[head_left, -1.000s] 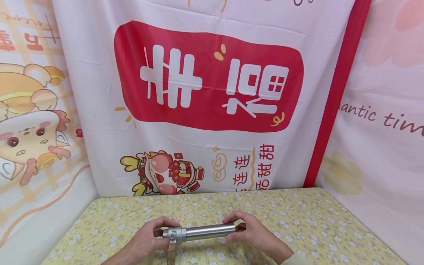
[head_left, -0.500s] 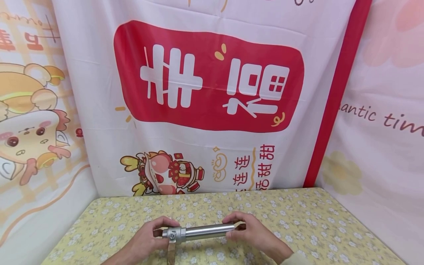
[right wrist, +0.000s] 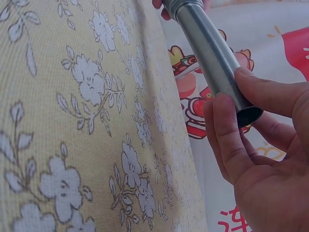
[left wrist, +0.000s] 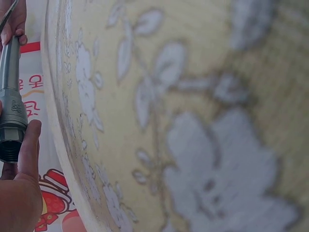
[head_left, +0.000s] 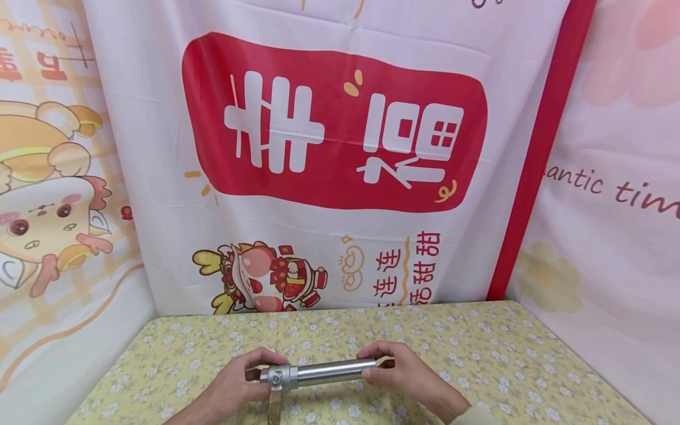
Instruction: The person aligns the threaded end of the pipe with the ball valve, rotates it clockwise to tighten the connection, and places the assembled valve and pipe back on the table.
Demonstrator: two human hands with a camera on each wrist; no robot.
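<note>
A silvery ball valve [head_left: 278, 378] is joined to a straight steel pipe [head_left: 334, 372], held nearly level above the table. My left hand [head_left: 234, 378] pinches the valve body between thumb and fingers. The valve's flat lever [head_left: 274, 404] points down toward the near edge. At the other end, my right hand [head_left: 409, 375] grips the pipe with thumb and fingertips. In the right wrist view the pipe [right wrist: 210, 53] shows a dark open end by my right fingers [right wrist: 229, 125]. The left wrist view shows the valve's [left wrist: 12, 113] hexagonal end with a threaded opening.
A yellow flowered cloth [head_left: 451, 336] covers the table. Behind it hangs a white cloth [head_left: 159, 254] with a red panel and cartoon prints. More printed cloths hang at the left [head_left: 48, 147] and right [head_left: 611, 248].
My right thumb and fingers have shifted slightly at the pipe's end. The left hand, the valve and its lever look unmoved.
</note>
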